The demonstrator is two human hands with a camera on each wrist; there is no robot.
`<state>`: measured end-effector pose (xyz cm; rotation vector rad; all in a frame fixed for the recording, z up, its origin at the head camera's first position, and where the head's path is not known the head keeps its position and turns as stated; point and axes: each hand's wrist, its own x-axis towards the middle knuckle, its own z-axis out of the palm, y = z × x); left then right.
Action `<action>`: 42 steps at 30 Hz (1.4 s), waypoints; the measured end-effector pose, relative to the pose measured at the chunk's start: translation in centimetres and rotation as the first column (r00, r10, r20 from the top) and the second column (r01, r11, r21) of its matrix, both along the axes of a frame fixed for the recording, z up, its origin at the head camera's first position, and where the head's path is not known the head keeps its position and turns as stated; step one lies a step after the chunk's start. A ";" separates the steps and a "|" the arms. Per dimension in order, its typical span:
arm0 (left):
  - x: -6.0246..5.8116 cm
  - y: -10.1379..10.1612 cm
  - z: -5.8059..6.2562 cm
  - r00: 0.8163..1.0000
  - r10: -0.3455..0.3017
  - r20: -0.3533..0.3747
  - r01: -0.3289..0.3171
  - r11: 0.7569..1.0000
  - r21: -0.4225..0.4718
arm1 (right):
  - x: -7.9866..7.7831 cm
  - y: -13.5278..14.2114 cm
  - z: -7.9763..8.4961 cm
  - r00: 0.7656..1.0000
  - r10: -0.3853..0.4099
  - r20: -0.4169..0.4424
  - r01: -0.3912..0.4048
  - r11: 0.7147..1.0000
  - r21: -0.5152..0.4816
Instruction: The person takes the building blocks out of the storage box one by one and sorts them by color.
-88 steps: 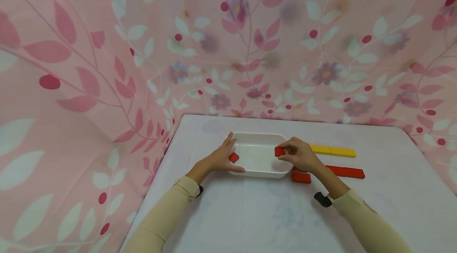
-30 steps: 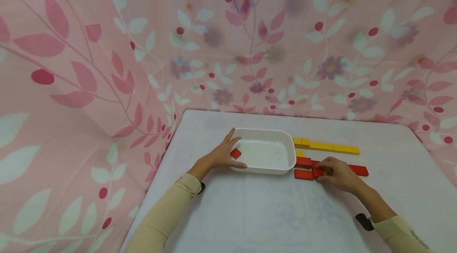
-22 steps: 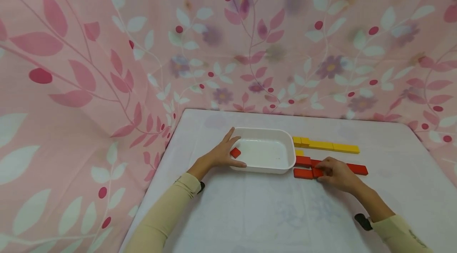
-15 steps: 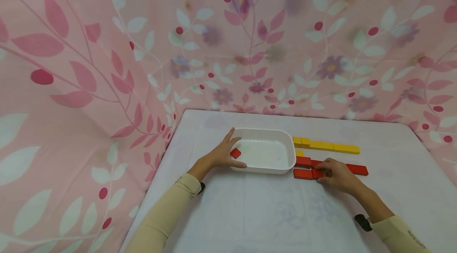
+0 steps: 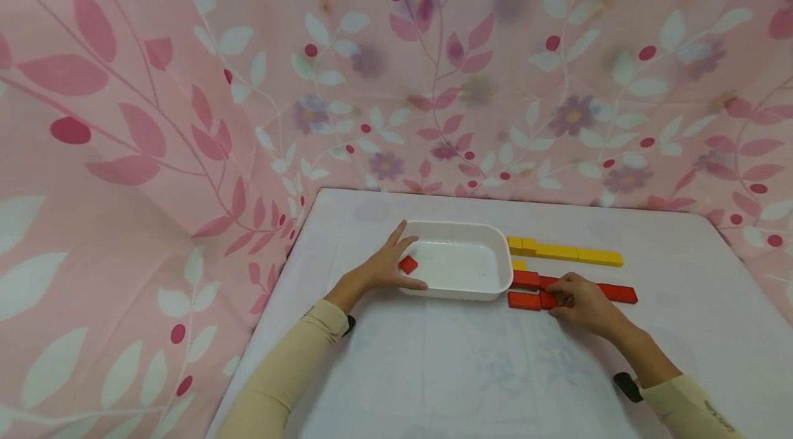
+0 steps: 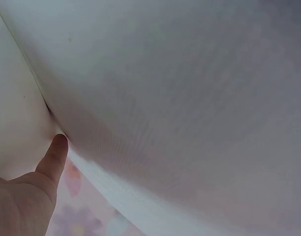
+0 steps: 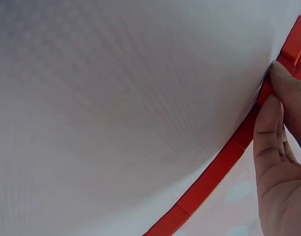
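Note:
My left hand (image 5: 384,267) rests at the left end of a white rectangular dish (image 5: 461,294), fingers spread along its rim and thumb against the near side. In the left wrist view its thumb (image 6: 54,155) lies straight by the dish wall. One small red block (image 5: 407,265) lies in that end of the dish. To the right of the dish, my right hand (image 5: 585,305) pinches another red block (image 5: 548,300) between thumb and fingertips, low at the table. That block sits end to end with a red block (image 5: 524,301); the hand hides part of it.
Behind my right hand runs a row of red blocks (image 5: 618,293), its left end near the dish. Farther back lies a row of yellow blocks (image 5: 579,254), plus a small yellow piece (image 5: 519,265) by the dish. A pink floral cloth (image 5: 434,81) hangs behind the white-covered table (image 5: 458,370).
My right hand has brought the red block from over the dish rightward and down beside the near red block. In the last second it has barely moved. The left hand stays at the dish.

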<state>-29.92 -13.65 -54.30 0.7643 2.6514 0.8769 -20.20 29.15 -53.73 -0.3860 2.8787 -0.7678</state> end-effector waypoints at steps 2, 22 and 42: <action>0.0 0.0 0.1 1.000 0.000 0.003 0.000 1.000 0.009 | 0.1 0.0 0.0 1.000 0.005 -0.007 -0.005 1.000 -0.011; 0.0 0.1 0.0 1.000 0.003 -0.011 -0.003 1.000 0.004 | 0.4 -0.4 2.0 0.974 -0.027 -0.223 0.014 0.998 -0.059; 0.3 0.0 -0.4 1.000 0.008 0.005 -0.008 0.999 0.043 | -4.0 -10.8 3.5 0.914 0.015 -0.404 -0.180 0.910 -0.373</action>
